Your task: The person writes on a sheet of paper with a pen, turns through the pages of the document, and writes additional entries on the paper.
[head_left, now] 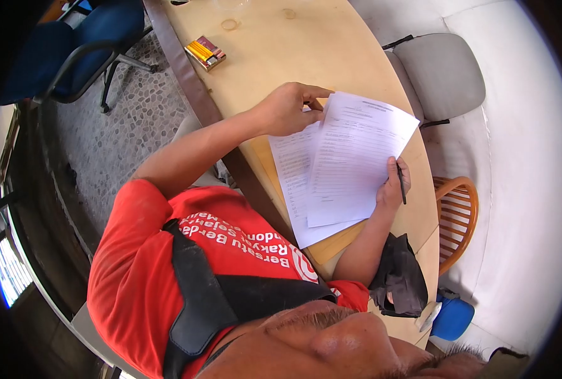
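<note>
A printed form sheet with ruled rows lies over a second paper sheet, offset to its left. Under both, a yellow-brown folder or envelope rests on the table. My left hand is at the upper left corner of the top sheet, thumb and fingers pinching its edge. My right hand grips the right edge of the sheet, thumb on top. A dark pen is also held between its fingers.
The curved wooden table carries a cigarette pack with a yellow lighter on it. A black bag lies by my right forearm. Around the table are a grey chair, a wooden-backed chair and blue office chairs.
</note>
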### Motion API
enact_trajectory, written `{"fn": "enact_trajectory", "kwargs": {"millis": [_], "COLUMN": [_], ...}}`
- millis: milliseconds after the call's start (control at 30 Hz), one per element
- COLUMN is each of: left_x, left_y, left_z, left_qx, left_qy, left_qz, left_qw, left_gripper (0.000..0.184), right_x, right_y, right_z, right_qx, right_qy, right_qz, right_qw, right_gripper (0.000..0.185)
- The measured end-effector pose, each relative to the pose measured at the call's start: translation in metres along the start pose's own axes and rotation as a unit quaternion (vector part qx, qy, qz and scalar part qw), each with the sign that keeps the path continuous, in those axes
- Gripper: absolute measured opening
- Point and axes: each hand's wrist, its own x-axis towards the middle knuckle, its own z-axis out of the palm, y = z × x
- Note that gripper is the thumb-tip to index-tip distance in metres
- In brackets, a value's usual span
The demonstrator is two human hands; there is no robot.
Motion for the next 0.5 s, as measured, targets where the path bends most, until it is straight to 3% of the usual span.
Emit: {"fn": "enact_trajectory", "kwargs": {"millis": [500], "left_x": [0.003], "left_y": [0.012], "left_z": [0.010], "left_qx": [-0.044], "left_qy": [-0.008], "left_qz": [0.024], "left_qw": [0.999], "left_gripper": [0.048], "right_x": [0.003], "right_y": [0.000], "right_z": [-0.002], "right_qx": [-0.013], "right_qy": [0.005], "right_qz": [0.035], "right_qw": [0.999], "right_gripper": [0.025]}}
